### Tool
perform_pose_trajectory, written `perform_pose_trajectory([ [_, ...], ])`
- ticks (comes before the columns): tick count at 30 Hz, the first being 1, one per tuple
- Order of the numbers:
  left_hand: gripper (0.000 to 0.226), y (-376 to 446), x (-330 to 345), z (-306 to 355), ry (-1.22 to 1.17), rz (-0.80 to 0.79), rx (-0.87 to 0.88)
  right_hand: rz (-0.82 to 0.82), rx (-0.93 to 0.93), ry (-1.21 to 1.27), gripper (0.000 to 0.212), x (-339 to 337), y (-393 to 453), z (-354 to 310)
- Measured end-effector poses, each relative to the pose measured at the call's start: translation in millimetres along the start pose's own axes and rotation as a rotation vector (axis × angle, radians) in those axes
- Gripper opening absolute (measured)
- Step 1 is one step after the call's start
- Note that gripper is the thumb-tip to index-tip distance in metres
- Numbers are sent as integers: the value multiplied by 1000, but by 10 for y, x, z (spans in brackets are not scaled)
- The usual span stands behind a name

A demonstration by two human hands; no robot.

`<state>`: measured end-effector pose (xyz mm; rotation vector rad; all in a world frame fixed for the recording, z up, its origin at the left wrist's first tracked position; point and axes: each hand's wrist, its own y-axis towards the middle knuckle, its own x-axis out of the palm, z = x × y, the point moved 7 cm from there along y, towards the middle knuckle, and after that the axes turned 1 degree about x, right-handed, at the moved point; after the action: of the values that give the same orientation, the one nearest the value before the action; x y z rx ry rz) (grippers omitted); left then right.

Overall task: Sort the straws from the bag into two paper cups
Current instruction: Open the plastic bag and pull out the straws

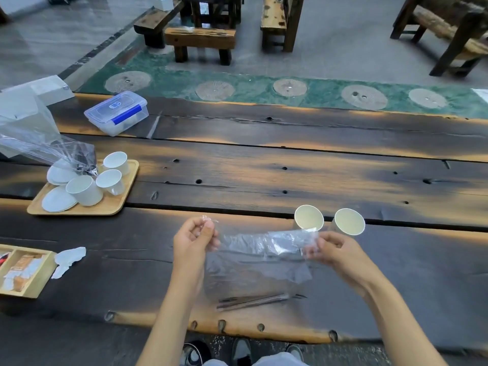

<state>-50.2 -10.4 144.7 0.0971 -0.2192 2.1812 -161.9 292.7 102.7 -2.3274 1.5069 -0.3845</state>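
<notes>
Both hands pinch the clear bag [260, 249] above the table [290, 165]: left hand [194, 240] at one end, right hand [334, 250] at the other. It looks emptied; the straws [250, 301] lie beneath. Swinging the bag could topple the two empty cups [328, 221] just behind it.
</notes>
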Motion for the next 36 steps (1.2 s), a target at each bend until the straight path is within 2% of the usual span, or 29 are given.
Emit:
perform_pose_trajectory([
  [3, 14, 25, 4, -65, -50, 52, -42, -8, 3, 75, 26, 178, 18, 191],
  [6, 14, 46, -63, -127, -83, 114, -81, 121, -63, 152, 32, 209, 43, 226],
  [9, 7, 50, -112, -141, -82, 142, -101, 115, -159, 140, 9, 239, 27, 103],
  [10, 15, 61, -123, -126, -18, 130, -83, 99, -185, 107, 13, 253, 25, 57],
  [12, 49, 102, -125, -46, 278, 42, 22, 71, -219, 62, 19, 287, 29, -31],
  [13, 59, 122, -87, 24, 497, -26, 116, 59, -229, 51, 21, 306, 22, -78],
  [15, 47, 105, 97, 185, 915, -159, 425, 34, -237, 21, 27, 360, 10, -149],
  [17, 18, 51, 336, 244, 1121, -259, 663, 16, -237, 1, 25, 429, -19, -209],
  [18, 9, 27, 437, 262, 1139, -296, 718, 9, -238, -4, 24, 459, -36, -235],
  [20, 15, 15, 557, 299, 1084, -328, 739, 23, -250, -17, 23, 477, -81, -299],
  [24, 7, 177, 462, 318, 895, -240, 569, 96, -251, -3, 26, 380, -134, -356],
  [28, 16, 128, 697, 266, 897, -378, 519, 42, -251, -22, 26, 467, -179, -387],
  [30, 8, 94, 794, 327, 895, -380, 550, 14, -256, -46, 22, 498, -184, -399],
  [34, 2, 148, 708, 529, 850, -158, 607, 93, -278, -36, 15, 409, -163, -447],
  [36, 19, 153, 554, 558, 800, 9, 555, 148, -294, 11, 16, 385, -158, -503],
])
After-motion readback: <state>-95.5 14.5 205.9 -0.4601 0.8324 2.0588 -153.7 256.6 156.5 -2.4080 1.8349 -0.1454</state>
